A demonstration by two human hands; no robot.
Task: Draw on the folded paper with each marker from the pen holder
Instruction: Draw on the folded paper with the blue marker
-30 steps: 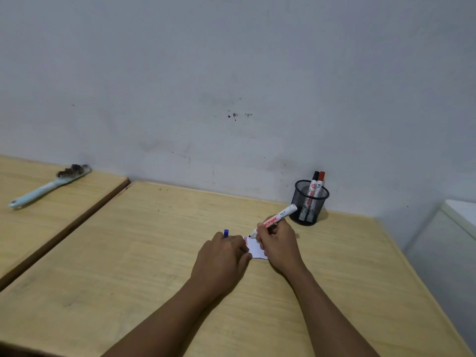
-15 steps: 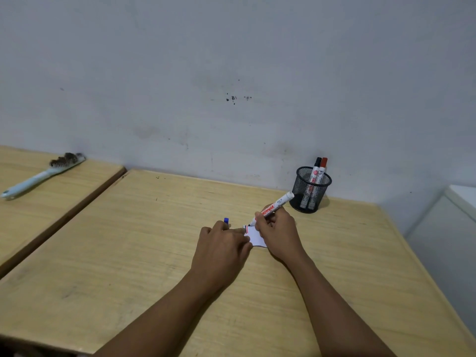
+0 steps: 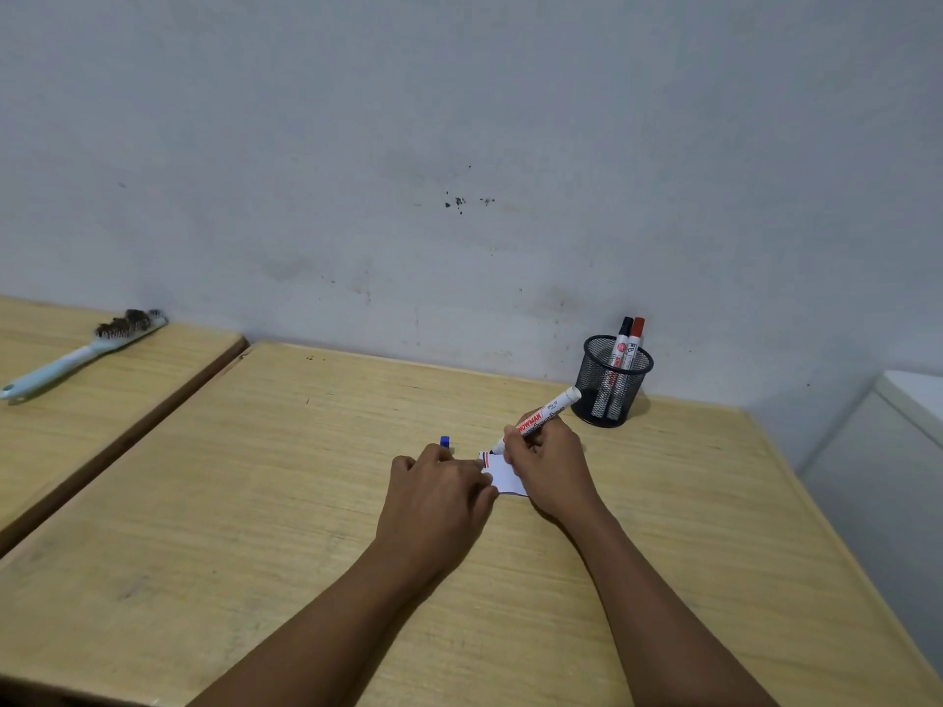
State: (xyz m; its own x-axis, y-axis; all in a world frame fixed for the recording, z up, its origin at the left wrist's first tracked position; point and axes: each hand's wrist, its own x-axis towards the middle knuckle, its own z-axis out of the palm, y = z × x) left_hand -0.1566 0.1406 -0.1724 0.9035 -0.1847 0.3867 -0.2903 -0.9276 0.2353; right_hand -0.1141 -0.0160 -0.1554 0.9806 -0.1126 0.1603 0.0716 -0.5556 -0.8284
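A small white folded paper (image 3: pixel 505 477) lies on the wooden table (image 3: pixel 306 502), with red and blue lines near its top edge. My right hand (image 3: pixel 548 469) grips a white marker (image 3: pixel 546 414) whose tip touches the paper's upper left corner. My left hand (image 3: pixel 439 494) presses the paper's left side and holds a blue marker cap (image 3: pixel 445 441) that sticks up behind the fingers. The black mesh pen holder (image 3: pixel 612 382) stands at the back right against the wall, with a black-capped marker (image 3: pixel 621 344) and a red-capped marker (image 3: pixel 634 341) upright in it.
A second wooden table (image 3: pixel 102 400) stands at the left across a narrow gap, with a light-blue brush (image 3: pixel 76 357) on it. A white box-like object (image 3: pixel 893 451) is beside the table's right edge. A grey wall runs directly behind the tables.
The marker tip has stayed at the paper's top left corner with only small movement. The view has shifted slightly, so the tables sit a little lower in the frame.
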